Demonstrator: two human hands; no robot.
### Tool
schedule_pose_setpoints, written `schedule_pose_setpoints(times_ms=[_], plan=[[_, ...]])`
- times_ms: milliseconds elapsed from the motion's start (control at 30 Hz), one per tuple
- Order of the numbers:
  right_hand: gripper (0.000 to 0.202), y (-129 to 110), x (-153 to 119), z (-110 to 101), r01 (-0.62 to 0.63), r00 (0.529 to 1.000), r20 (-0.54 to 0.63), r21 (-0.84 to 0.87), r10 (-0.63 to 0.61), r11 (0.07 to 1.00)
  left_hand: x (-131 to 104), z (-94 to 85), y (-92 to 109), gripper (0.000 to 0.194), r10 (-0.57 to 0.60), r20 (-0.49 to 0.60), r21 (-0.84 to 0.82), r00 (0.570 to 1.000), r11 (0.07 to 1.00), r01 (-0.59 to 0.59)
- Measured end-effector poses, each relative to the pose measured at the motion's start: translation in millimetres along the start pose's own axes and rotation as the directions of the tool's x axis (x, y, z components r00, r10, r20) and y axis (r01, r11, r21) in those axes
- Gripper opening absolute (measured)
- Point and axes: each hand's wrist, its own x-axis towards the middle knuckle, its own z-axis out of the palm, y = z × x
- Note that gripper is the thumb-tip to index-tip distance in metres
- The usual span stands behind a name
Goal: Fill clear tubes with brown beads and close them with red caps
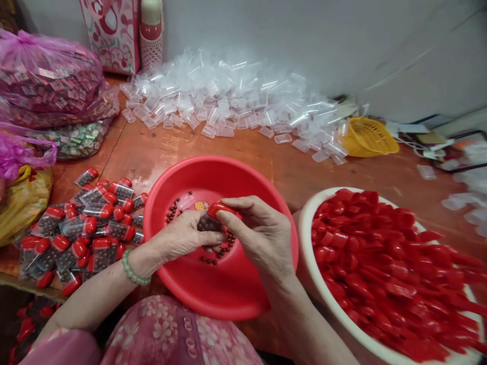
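Over the red basin point(213, 296), left hand point(182, 235) grasps a small clear case point(209, 226) filled with dark beads; thumb lies along its near side. Right hand point(266, 233) pinches a red cap point(218, 208) between thumb and fingers at the upper end of that case; whether the cap is fully seated cannot be told. Green bead bracelet point(134, 271) on left wrist. Basin floor below: loose brown beads point(173, 209) in a curved scatter on both sides of the hands, plus a small printed figure point(201, 205), partly covered. Left of basin, on the wooden bench point(133, 147): heap of capped, bead-filled cases point(101, 210), lying at mixed angles, nearest ones close to the basin wall. Right of basin, just beside it: white tub point(305, 228) heaped with red plastic parts point(369, 268), some projecting over its rim. Far side of bench, near the wall: broad pile of clear empty cases point(228, 96), with a yellow basket point(371, 138) at its right end. Far left: knotted pink bags point(49, 76) of small packets, a yellow bag point(28, 205) nearer; behind, a patterned carrier bag point(114, 38) and an upright bottle point(151, 35).
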Motion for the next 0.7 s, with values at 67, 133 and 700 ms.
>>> schedule_pose_setpoints(times_ms=[67, 133, 700], plan=[[0.007, 0.5, -2.1, 5.4, -0.02, 1.0, -0.005, 0.021, 0.02, 1.0, -0.2, 1.5, 0.5, 0.026, 0.003, -0.012, 0.012, 1.0, 1.0, -0.002], [0.007, 0.9, -3.5, 8.2, -0.024, 0.999, -0.039, 0.031, 0.025, 0.999, 0.1, 2.8, 0.3, 0.03, 0.005, -0.018, -0.003, 1.0, 1.0, -0.005], [0.052, 19.2, -10.1, -1.2, 0.425, 0.9, 0.241, -0.307, -0.362, 0.852, 0.2, 1.3, -0.4, 0.042, -0.068, 0.003, -0.219, 0.998, 0.973, 0.067]])
